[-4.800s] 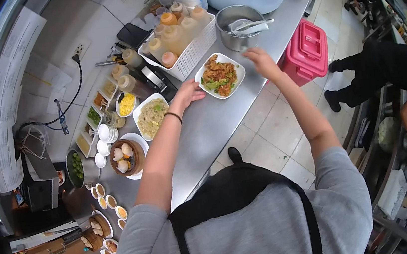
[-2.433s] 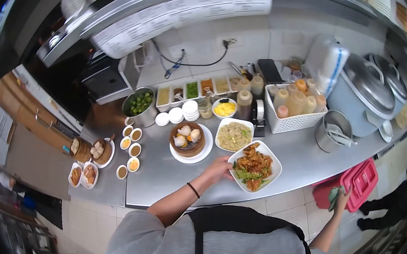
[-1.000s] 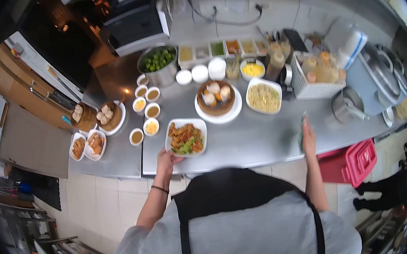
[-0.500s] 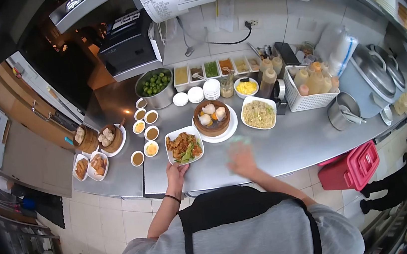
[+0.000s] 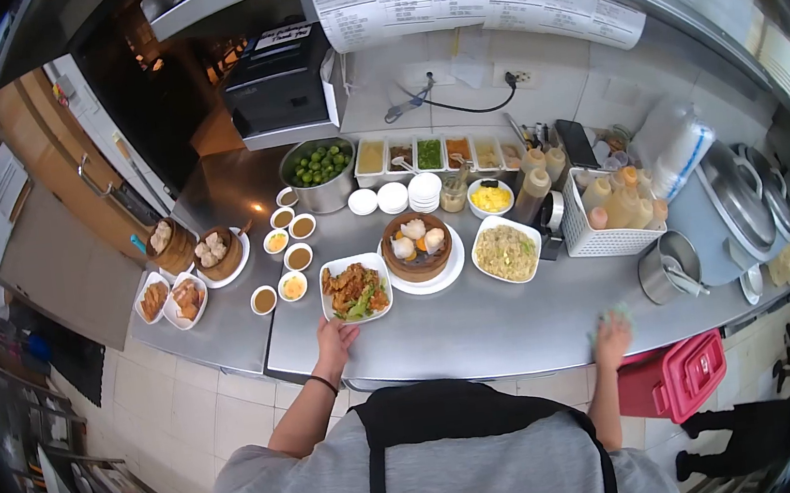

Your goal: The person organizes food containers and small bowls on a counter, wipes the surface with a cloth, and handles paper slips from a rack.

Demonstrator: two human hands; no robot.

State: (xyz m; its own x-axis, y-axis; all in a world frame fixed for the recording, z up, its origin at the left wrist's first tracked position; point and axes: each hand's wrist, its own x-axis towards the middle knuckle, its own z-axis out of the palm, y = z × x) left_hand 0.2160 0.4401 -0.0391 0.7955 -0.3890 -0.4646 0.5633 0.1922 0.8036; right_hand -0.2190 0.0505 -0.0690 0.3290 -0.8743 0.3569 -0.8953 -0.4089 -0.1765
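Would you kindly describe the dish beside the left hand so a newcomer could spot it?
On the long steel counter, find the central round brown steamer on its white plate. Just left of it sits the square white dish of browned pieces and leafy greens, the only one the left hand touches.

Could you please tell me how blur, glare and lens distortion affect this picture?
Head view: the right hand is smeared by motion, while the left hand is fairly crisp; bright glare sits on the metal counter behind the sauce cups; wide-angle distortion bends straight edges, and the corners go black.
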